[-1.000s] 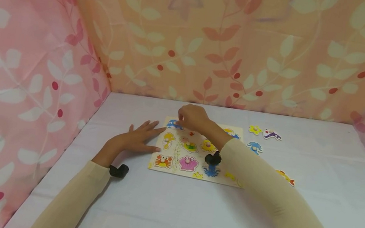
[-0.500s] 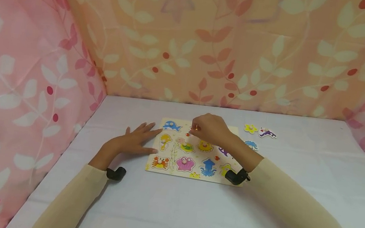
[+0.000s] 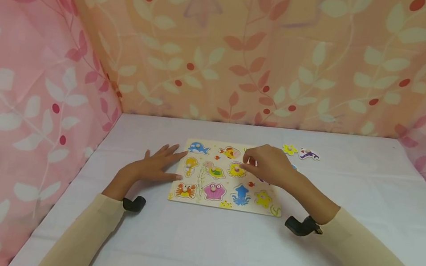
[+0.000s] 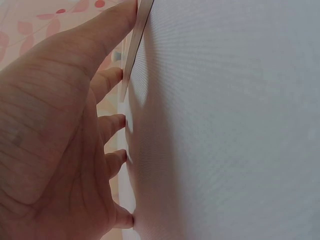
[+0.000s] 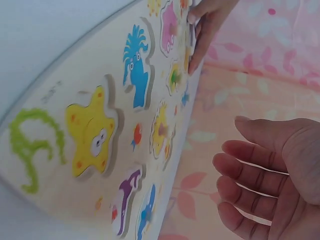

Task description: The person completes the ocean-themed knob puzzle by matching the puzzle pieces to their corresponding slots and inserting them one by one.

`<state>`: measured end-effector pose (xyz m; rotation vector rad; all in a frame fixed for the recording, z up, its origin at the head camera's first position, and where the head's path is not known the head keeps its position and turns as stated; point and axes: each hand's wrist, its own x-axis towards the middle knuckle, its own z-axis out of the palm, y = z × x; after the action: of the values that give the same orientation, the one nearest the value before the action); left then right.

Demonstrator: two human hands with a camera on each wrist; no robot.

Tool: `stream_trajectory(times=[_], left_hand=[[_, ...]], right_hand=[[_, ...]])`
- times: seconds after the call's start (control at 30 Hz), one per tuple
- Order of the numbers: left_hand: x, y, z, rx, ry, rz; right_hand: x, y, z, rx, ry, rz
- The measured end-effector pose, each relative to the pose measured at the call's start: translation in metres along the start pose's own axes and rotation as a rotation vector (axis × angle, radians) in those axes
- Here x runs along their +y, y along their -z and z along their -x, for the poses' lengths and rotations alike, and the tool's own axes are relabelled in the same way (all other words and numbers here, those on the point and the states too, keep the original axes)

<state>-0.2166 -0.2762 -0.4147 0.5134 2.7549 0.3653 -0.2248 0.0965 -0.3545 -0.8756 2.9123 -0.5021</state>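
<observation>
A wooden sea-animal puzzle board (image 3: 196, 200) lies on the table. My left hand (image 3: 155, 165) is spread at its left edge; in the left wrist view the thumb (image 4: 107, 30) touches the board's side. My right hand (image 3: 269, 164) hovers over its right part, fingers loosely bent and holding nothing in the right wrist view. Knobbed pieces include the blue whale (image 3: 199, 148), seahorse (image 3: 190, 166), turtle (image 3: 214, 170), yellow octopus (image 3: 235, 170), crab (image 3: 186, 190) and pink shell (image 3: 214, 191). No knob shows on the fish (image 3: 229, 152), squid (image 3: 241, 195) or starfish (image 5: 92, 132) pictures.
Behind my right hand lie a loose yellow starfish piece (image 3: 290, 149) and a purple dolphin piece (image 3: 308, 153). A blue piece (image 3: 294, 166) is mostly hidden by that hand. White cloth (image 3: 198, 248) covers the table; patterned curtains (image 3: 222, 62) stand behind and at the sides.
My right hand has moved from above the blue whale rightward across the board, uncovering the whale and the fish picture. The left hand stays at the board's edge. The head view has shifted slightly.
</observation>
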Motion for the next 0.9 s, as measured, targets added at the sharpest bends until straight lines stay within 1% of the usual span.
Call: stream_trajectory(times=[0.13, 0.37, 0.57, 0.73, 0.9], left_hand=[[-0.001, -0.002, -0.001, -0.005, 0.005, -0.004], [0.001, 0.001, 0.001, -0.006, 0.003, -0.007], [0.002, 0.001, 0.001, -0.01, 0.003, -0.004], [0.001, 0.001, 0.0, -0.007, -0.001, -0.015], [0.001, 0.001, 0.0, 0.002, -0.004, -0.016]], right_hand=[[0.012, 0.002, 0.015, 0.01, -0.023, -0.018], [0.035, 0.004, 0.039, 0.051, -0.05, -0.036], [0.053, 0.009, 0.061, 0.062, -0.076, -0.053], [0.064, 0.011, 0.076, 0.055, -0.099, -0.056], [0.074, 0.014, 0.088, 0.028, -0.153, -0.072]])
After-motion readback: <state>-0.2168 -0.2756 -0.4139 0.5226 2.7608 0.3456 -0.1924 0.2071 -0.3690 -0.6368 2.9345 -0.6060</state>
